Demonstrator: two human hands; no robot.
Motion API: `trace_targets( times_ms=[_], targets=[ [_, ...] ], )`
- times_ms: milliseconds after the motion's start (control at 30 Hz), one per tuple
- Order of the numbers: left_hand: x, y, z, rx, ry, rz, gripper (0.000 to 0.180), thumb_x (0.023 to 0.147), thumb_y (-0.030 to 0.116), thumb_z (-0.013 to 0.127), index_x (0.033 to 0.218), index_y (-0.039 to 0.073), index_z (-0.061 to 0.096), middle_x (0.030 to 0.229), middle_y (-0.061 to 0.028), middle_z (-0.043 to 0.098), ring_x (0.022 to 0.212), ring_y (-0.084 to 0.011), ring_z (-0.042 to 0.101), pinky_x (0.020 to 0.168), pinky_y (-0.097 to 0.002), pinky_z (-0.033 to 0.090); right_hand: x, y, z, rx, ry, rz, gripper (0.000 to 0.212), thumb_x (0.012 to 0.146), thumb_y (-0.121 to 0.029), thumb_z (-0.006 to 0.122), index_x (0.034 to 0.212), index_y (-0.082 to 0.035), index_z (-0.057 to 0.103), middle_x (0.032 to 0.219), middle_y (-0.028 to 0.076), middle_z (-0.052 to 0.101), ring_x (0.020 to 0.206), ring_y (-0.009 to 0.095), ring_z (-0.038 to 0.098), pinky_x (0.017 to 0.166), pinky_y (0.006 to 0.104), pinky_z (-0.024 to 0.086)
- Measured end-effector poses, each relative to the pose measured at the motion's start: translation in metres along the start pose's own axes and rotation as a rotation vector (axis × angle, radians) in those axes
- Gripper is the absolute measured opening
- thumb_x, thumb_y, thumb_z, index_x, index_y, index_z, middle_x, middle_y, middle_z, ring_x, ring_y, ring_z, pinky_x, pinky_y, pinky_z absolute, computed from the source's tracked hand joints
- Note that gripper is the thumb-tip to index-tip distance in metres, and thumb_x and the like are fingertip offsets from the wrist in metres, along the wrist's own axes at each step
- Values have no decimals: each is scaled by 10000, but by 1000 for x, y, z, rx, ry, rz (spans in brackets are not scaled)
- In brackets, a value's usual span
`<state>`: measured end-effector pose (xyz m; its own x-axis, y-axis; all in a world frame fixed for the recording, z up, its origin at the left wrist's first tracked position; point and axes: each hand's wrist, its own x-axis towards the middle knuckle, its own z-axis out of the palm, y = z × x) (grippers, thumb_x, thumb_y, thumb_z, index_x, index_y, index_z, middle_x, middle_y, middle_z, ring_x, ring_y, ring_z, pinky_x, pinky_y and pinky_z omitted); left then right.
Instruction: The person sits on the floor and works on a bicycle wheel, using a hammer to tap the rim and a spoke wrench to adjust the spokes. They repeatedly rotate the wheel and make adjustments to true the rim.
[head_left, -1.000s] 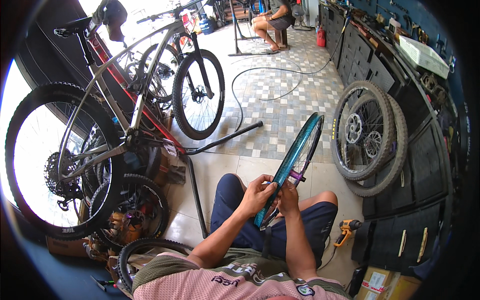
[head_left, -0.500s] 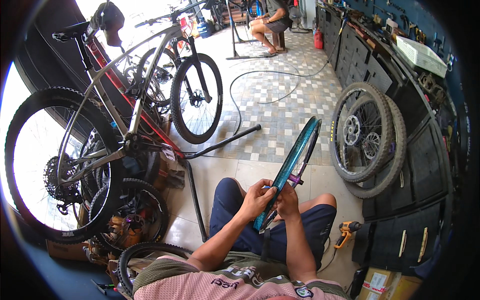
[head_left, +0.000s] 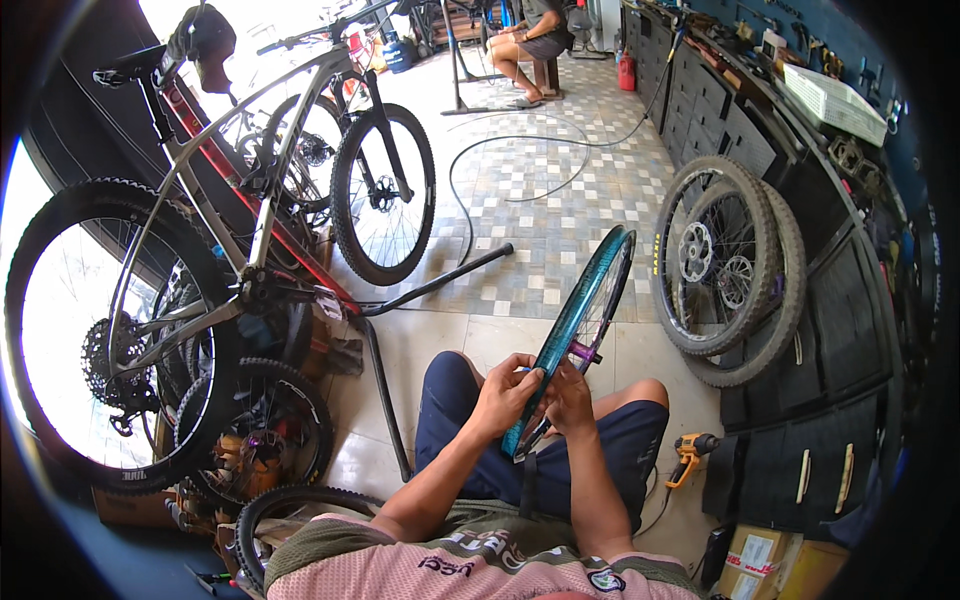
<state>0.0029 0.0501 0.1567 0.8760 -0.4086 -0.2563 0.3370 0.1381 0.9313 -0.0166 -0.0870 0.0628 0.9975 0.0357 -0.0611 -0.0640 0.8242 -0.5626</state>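
Both hands (head_left: 540,395) crept along teal rim (head_left: 585,300) — gripping.

- One view only, from a wide fisheye camera worn on the person's head, looking steeply down and forward over the chest and lap.
- Closest are the person's own forearms, entering from the lower edge, with the left hand (head_left: 505,392) and right hand (head_left: 567,398) near the centre on the teal bicycle wheel rim (head_left: 578,320).
- Further off, the view faces across the pale tiled floor (head_left: 560,210) toward a seated person (head_left: 530,40) at the top.
- Straight edges bend near the dark rim.
- No second view shares the scene.
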Motion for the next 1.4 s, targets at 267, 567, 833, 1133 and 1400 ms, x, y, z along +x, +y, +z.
trace_targets(
  times_ms=[267, 567, 833, 1133, 1400],
  targets=[
    [0, -3, -2, 5, -19, 24, 217, 1064, 143, 588, 1195, -20, 531, 879, -100, 721, 695, -129, 668, 632, -267, 564, -5, -10, 19, -45, 110, 22, 233, 1064, -323, 600, 1127, -111, 673, 751, -39, 605, 562, 65, 554, 499, 224, 486],
    [-2, 0, -1, 8, 3, 44, 215, 1061, 160, 596, 1184, -4, 530, 853, -91, 720, 675, -126, 665, 620, -263, 563, -1, -5, 8, -59, -2, 51, 285, 1062, -371, 595, 1134, -111, 685, 704, -63, 553, 574, 58, 537, 502, 216, 469],
    [1, -1, -5, 29, 16, 61, 209, 1053, 160, 607, 1165, -3, 538, 848, -99, 723, 647, -118, 664, 577, -257, 559, 6, -5, 1, 25, -135, 95, 240, 1079, -279, 569, 1191, -87, 660, 806, -31, 626, 629, 72, 591, 550, 230, 512],
    [1, 3, -8, 29, 29, 58, 206, 1070, 163, 575, 1184, 0, 524, 830, -98, 723, 611, -119, 661, 547, -250, 550, 14, 2, 5, -47, -90, 85, 257, 1070, -302, 585, 1198, -82, 626, 742, -39, 567, 582, 76, 592, 524, 220, 515],
    [6, 1, -11, 24, 42, 65, 202, 1072, 174, 566, 1189, 20, 506, 823, -107, 715, 613, -137, 669, 526, -259, 553, 19, -6, 15, -62, -82, 159, 274, 1078, -341, 563, 1117, -80, 639, 720, -51, 532, 568, 63, 565, 511, 208, 510]
  ],
)
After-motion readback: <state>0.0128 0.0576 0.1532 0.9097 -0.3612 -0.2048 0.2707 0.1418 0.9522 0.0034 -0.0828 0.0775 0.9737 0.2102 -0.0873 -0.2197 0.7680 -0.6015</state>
